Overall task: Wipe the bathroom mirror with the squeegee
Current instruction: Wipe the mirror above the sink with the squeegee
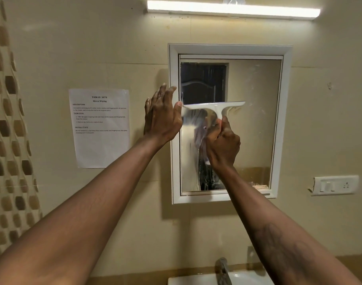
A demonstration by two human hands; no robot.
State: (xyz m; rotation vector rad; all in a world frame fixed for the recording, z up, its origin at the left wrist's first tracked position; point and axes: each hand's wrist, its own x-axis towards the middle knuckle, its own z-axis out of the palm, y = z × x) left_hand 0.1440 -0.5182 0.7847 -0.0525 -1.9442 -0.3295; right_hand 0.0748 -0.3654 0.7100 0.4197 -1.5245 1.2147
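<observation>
White squeegee [214,105] in right hand [223,142], against mirror [254,120]

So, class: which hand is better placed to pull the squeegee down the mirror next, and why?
The right hand: it grips the squeegee handle, blade across the mirror. The left hand is open at the frame, only its thumb at the blade's end.

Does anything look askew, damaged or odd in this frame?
Two things. The white wall switch plate right of the white-framed mirror sits tilted, its left end seemingly lifted off the wall. The mirror's lower right inner edge shows a brown patch, possibly chipped. Cloudy smears lie below the white plastic squeegee.
</observation>
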